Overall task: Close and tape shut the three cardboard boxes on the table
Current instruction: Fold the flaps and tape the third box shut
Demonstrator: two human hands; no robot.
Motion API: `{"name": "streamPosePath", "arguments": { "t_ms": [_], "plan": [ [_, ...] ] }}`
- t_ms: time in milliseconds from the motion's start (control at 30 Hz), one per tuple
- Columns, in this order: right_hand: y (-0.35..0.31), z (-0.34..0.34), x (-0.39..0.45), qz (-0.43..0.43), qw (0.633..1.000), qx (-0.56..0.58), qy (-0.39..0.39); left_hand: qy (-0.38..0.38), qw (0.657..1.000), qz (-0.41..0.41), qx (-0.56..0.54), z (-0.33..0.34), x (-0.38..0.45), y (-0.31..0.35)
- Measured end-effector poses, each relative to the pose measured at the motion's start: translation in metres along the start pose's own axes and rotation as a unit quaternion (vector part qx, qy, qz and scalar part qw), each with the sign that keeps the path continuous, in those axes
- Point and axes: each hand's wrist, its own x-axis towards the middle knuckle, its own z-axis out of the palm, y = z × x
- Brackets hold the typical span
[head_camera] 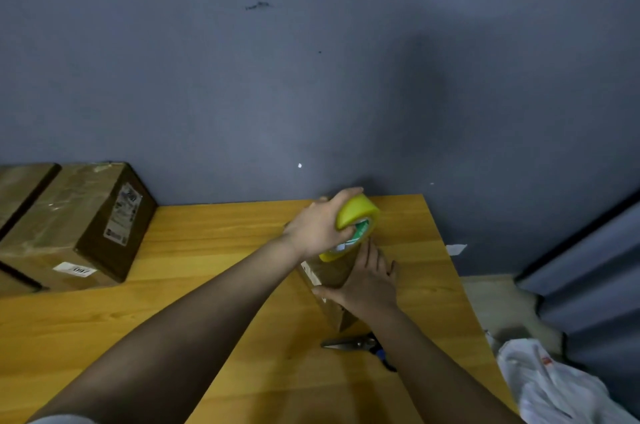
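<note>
- The left hand (320, 226) is closed around a yellow roll of packing tape (356, 221), fingers wrapped over its rim and into the core, holding it just above the far end of a small cardboard box (329, 280)
- The right hand (369, 280) lies flat and spread on the top and right side of that box, fingers extended toward the roll, thumb stretched along the near edge; it grips nothing, only presses on the cardboard
- This small box stands on the wooden table (214, 288) toward its right side, narrow and running away from the camera; a strip of tape runs from the roll down onto its top
- Scissors (360, 345) lie on the table just in front of the box, partly hidden under the right forearm, blades pointing left
- A larger cardboard box (74, 226) sits at the far left of the table against the grey wall (311, 77), its top glossy with tape and a printed label on its right face
- Another box (20, 184) stands just beside it at the picture's left edge, cut off by the frame
- A white plastic bag (554, 385) lies on the floor off the table's right edge
</note>
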Motion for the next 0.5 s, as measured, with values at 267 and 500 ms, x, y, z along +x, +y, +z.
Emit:
{"name": "streamPosePath", "arguments": {
  "t_ms": [267,500],
  "plan": [
    [-0.004,0.003,-0.004,0.001,0.999,-0.017,0.037,0.003,0.997,0.029,0.068,-0.009,-0.003,0.009],
    [-0.002,-0.001,-0.002,0.014,0.999,0.019,0.039,-0.035,0.99,0.033,0.134,-0.024,-0.001,0.009]
  ]
}}
